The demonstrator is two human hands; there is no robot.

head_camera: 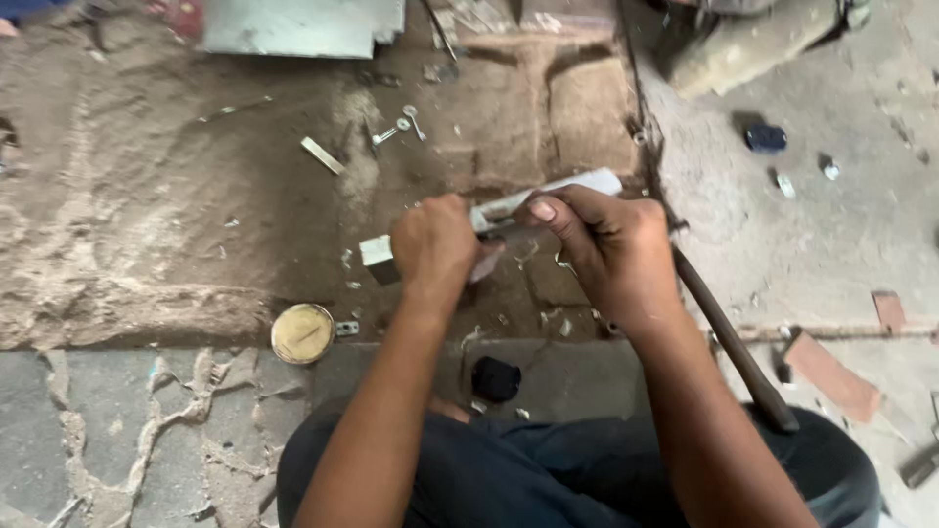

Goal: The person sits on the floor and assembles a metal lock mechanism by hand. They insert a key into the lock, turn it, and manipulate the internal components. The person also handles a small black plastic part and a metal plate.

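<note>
Left hand: the left hand [433, 246] closes in a fist around the pale metal bar [494, 223], steadying it low over the dirt floor [147, 225].
Right hand: the right hand [611, 244] curls tight on the bar's far end, thumb pressed flat.
Nearby: 1 round yellow tin [302, 333] on the slab edge; a dark handle [734, 342] angled beside the right forearm.

A single view comes from a camera worn on the person's head. It looks steeply down and forward over both forearms, which enter from the bottom edge, onto the floor [147, 196] in front. It sits close: the left hand [433, 246] and right hand [611, 244] fill the middle, the person's lap lies along the bottom, and the floor runs to the top edge.
</note>
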